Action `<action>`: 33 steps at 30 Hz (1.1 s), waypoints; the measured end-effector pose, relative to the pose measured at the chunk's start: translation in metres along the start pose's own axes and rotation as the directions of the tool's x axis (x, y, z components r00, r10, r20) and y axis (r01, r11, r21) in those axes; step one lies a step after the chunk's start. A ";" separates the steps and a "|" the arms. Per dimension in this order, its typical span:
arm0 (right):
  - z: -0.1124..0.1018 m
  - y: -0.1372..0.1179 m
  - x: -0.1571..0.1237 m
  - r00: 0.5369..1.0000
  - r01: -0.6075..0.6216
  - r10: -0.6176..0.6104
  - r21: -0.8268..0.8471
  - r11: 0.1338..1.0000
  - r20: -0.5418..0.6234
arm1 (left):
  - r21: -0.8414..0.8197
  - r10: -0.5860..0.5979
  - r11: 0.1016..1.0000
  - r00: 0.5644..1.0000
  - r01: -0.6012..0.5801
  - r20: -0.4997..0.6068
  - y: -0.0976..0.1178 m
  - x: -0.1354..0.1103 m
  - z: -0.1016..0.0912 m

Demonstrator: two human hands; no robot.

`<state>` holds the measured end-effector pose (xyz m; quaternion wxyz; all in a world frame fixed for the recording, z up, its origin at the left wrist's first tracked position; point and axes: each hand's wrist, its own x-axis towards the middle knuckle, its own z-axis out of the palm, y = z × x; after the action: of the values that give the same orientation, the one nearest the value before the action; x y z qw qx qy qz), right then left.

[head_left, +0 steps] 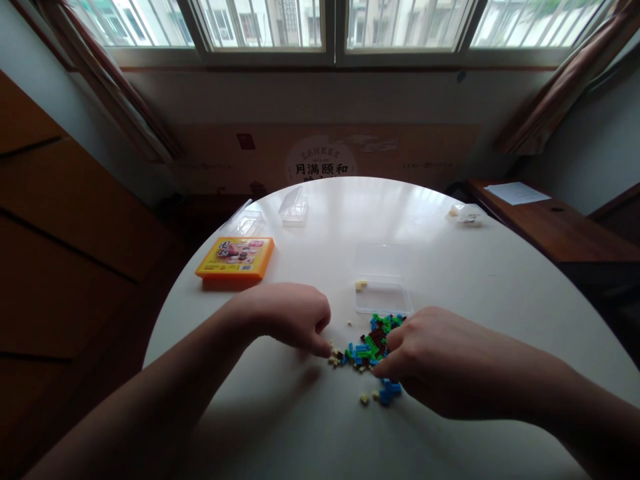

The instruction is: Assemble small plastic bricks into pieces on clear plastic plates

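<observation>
On the round white desk [475, 267], left hand [285, 317] pinches tiny multicoloured plastic bricks [371, 343] — right hand [443, 365] curled, grip unclear; pick singly, lightly.

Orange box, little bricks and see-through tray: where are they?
orange box [235, 259], head view, middle of its lid.
little bricks [369, 347], head view, middle of the pile.
see-through tray [384, 300], head view, bare floor.
</observation>
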<state>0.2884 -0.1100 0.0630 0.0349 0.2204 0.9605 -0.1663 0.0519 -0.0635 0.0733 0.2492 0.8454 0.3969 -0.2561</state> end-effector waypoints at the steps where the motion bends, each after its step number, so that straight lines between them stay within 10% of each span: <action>1: 0.001 0.000 0.000 1.000 0.001 -0.001 -0.002 1.000 -0.002 | 0.002 0.002 1.000 1.000 -0.002 -0.001 0.001 0.000 0.000; 33: 0.028 -0.001 0.032 0.987 -0.048 0.036 -0.077 0.996 -0.156 | 0.024 -0.074 0.997 0.994 0.076 -0.086 -0.006 0.005 0.004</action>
<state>0.2593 -0.1072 0.0328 -0.0273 0.2512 0.9614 -0.1091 0.0490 -0.0599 0.0662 0.2109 0.8434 0.4351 -0.2342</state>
